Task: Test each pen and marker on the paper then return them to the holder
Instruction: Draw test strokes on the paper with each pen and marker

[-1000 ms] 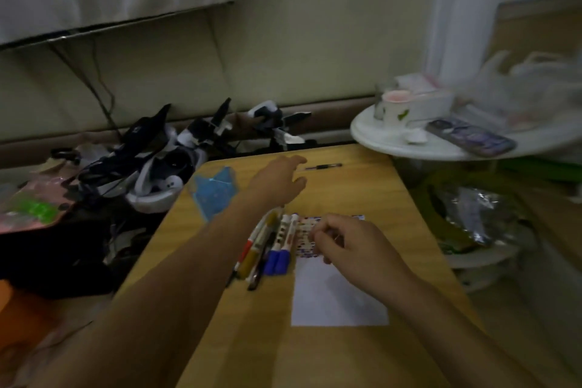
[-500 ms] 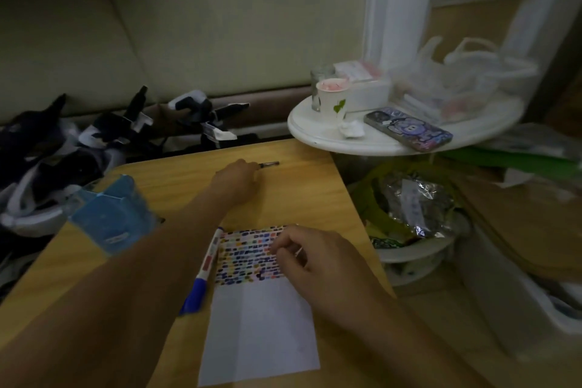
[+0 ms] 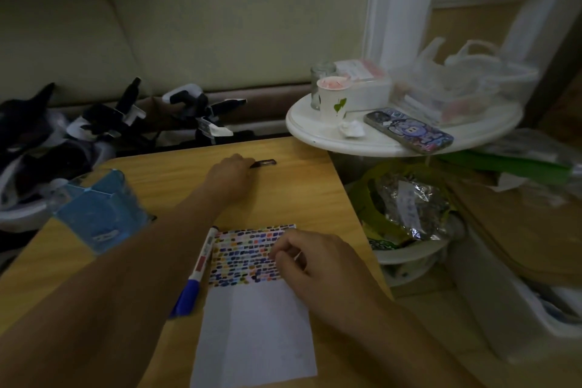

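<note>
A white paper [image 3: 255,318] lies on the wooden table [image 3: 302,192], its upper part covered in coloured marks. My right hand [image 3: 311,258] rests on the paper's right edge with fingers curled, holding the sheet down. My left hand [image 3: 231,172] reaches to the far side of the table and grips a thin dark pen [image 3: 266,163], whose tip sticks out to the right. A marker with a blue cap [image 3: 196,274] lies along the paper's left edge, partly under my left forearm. The clear blue holder [image 3: 97,208] stands at the table's left.
A round white side table [image 3: 315,132] at the right carries a paper cup [image 3: 332,98], a glass, a white box, a phone [image 3: 407,129] and plastic bags. Dark gear lies behind the table at left. A bin with foil bags sits at the right.
The view swung right and down. My left hand reached forward to the dark pen and now closes on it. My right hand stayed on the paper.
</note>
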The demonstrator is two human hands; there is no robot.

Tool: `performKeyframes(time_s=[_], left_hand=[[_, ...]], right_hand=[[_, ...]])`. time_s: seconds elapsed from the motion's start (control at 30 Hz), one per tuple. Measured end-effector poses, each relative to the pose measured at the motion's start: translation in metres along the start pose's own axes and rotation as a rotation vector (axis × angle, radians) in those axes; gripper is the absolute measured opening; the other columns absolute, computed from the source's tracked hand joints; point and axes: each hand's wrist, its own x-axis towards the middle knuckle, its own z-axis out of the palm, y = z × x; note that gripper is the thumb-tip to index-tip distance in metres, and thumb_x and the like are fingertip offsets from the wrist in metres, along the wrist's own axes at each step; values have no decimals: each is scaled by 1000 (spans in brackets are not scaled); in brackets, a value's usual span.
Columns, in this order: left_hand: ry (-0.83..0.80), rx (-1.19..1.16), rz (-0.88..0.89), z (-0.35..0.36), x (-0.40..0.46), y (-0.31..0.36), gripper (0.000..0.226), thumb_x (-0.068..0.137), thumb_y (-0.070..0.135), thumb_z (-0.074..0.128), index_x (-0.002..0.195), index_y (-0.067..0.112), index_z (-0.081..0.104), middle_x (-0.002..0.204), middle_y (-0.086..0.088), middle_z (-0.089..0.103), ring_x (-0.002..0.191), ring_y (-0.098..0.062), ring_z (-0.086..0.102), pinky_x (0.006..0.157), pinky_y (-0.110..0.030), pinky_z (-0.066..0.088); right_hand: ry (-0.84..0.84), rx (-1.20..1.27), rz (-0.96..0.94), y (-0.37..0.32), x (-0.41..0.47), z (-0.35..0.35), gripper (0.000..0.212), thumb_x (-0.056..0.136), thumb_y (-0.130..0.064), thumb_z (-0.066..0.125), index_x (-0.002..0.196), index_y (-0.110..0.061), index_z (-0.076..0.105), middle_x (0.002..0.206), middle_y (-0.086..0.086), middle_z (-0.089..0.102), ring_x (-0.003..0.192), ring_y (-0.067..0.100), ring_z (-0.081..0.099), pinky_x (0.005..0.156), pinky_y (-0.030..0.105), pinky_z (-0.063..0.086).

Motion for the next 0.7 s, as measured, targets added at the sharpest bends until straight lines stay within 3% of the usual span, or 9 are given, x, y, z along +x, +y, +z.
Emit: performKeyframes(time_s=[0.13,0.27,0.37,0.43,0.53,0.6,0.7], left_hand=[[53,-5,-9,-2,0,4,35,98,21,54,133,26,52,128,-10,47,109,-25,52,87,-35,50],[-1,-7,5,-10,-2,9,19,96,21,56,115,19,57,114,-8,56,93,-21,54,74,-30,48],[54,-85,43,-19,-12,14,34,95,15,59,127,23,52,117,-6,60,97,-23,58,78,-35,52],[167,-256,85,-36,-29,20,52,95,13,59,142,28,43,114,-5,57,95,-22,58,78,-36,51],[298,-605,148,-72,-75,31,44,96,10,56,136,26,51,100,-1,57,82,-17,63,72,-37,54],[273,-935,154,-92,-116,37,32,94,6,58,122,21,56,94,-3,60,77,-15,70,73,-39,59],[158,-1383,121,-108,-177,41,24,92,-2,60,112,6,51,98,-16,61,83,-28,73,76,-42,61]], right_hand=[[-12,-9,-1,2,2,1,17,100,-33,52,103,-32,68,91,-16,67,81,3,60,63,21,49],[-20,-39,9,3,4,1,16,100,-33,52,104,-34,68,93,-16,68,82,3,61,67,23,51],[1,-39,6,1,5,1,15,100,-33,52,104,-35,67,90,-18,66,80,1,59,61,19,46],[29,-35,7,-1,6,1,15,100,-36,51,109,-36,64,90,-20,63,78,-1,59,57,15,40],[84,26,35,-5,4,2,24,100,-43,50,123,-37,55,104,-21,62,82,-3,61,60,16,45],[107,71,68,-9,2,3,36,98,-51,51,132,-39,48,114,-23,60,86,-3,63,66,21,52],[77,136,90,-18,-3,8,37,96,-57,51,129,-40,48,114,-24,60,88,-5,62,68,23,55]])
